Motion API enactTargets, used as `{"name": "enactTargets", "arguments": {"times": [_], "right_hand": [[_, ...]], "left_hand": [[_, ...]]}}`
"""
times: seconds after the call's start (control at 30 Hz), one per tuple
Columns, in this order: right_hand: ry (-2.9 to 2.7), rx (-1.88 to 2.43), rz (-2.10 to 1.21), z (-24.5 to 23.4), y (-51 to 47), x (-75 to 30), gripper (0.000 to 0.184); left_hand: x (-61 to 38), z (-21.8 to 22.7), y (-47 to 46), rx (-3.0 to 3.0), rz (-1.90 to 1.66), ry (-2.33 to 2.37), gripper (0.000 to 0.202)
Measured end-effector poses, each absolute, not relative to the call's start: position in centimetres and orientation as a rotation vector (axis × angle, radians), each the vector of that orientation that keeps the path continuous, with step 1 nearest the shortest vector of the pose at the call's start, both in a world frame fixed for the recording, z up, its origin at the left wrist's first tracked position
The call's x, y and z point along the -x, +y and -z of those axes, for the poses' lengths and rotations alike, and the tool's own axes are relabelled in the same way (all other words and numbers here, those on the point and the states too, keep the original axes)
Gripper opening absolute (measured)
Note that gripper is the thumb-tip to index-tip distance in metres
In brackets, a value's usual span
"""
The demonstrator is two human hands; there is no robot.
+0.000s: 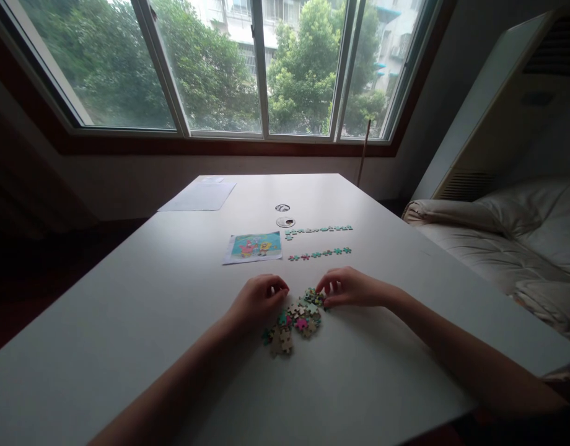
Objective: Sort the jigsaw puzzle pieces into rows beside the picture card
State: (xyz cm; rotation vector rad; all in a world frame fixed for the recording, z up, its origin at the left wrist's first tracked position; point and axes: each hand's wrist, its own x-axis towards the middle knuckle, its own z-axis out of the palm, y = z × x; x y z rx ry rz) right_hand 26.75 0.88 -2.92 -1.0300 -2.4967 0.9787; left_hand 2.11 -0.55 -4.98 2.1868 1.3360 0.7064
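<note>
A heap of small jigsaw puzzle pieces (pixel 301 319) lies on the white table, some showing green, pink or yellow print and others their plain tan backs. My left hand (pixel 258 295) is at the heap's upper left, with fingers curled and the tips drawn together; anything between them is too small to make out. At the upper right, my right hand (pixel 350 286) has bent fingers and thumb around the pieces at the heap's edge, touching them. Beyond the hands lie two rows of pieces, a far row (pixel 320 230) and a nearer row (pixel 321 254).
Left of the rows is a colourful cartoon picture sheet (pixel 254 246). Two round holes (pixel 285 222) show in the tabletop (pixel 173 297). White paper (pixel 199 195) lies at the far left corner. A window stands behind the table, and a pale sofa (pixel 489 248) is at the right.
</note>
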Motion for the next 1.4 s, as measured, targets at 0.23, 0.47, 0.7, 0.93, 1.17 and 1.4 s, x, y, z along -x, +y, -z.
{"name": "enactTargets", "arguments": {"times": [0.23,0.47,0.7,0.93,1.17,1.4], "right_hand": [[-2.476,1.006,-0.956,3.2,0.7,-26.7,0.020],[-2.346,0.996,-0.926,3.0,0.2,-26.0,0.017],[-2.183,0.990,-0.897,2.9,-1.4,-24.2,0.018],[-2.179,0.984,-0.832,3.0,-2.0,-23.6,0.018],[-2.153,0.937,-0.646,3.4,-2.0,-23.6,0.024],[-2.198,0.945,-0.456,3.4,-2.2,-23.6,0.023]], "left_hand": [[-2.2,4.7,-0.8,-2.182,-0.728,1.313,0.017],[-2.7,4.2,-1.3,-2.167,-0.811,1.283,0.015],[-3.8,3.3,-2.4,-2.227,-0.799,1.113,0.016],[-4.1,3.0,-2.7,-2.205,-0.826,1.116,0.015],[-4.0,2.9,-2.4,-2.018,-0.846,1.165,0.018],[-4.1,2.9,-2.3,-1.904,-0.838,1.132,0.021]]}}
